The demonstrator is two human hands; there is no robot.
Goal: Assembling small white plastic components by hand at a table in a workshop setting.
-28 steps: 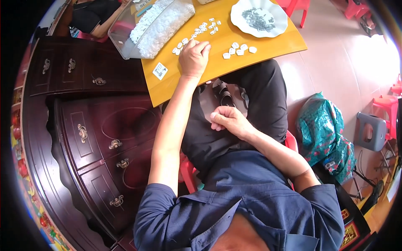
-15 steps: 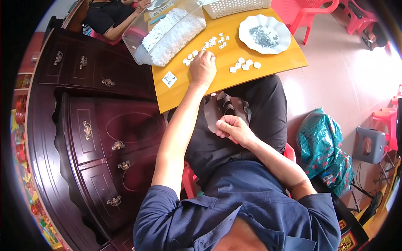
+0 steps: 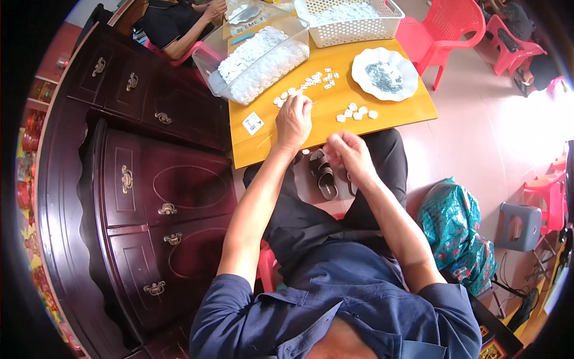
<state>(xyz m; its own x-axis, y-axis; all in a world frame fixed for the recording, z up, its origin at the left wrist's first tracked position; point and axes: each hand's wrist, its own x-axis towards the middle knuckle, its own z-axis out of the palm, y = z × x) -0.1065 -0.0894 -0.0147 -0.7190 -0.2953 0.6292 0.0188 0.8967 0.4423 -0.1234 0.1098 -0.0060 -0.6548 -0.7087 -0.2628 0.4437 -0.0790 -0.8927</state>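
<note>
Now picking up small white bits (image 3: 305, 84) off the yellow desk (image 3: 281, 140). Left hand (image 3: 294, 119) resting by the bits, grip pinched, maybe on one, cannot tell. Right hand (image 3: 350, 152) just off the desk edge, loosely curled, cannot tell if holding. Next probably bringing hands together.

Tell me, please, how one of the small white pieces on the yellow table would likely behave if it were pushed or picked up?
The small white pieces look flat and tiny, so one would probably slide rather than roll on the smooth yellow table. They seem light, likely scattering easily. Being so small, one probably needs a fingertip pinch, much as the left hand works near them.
</note>
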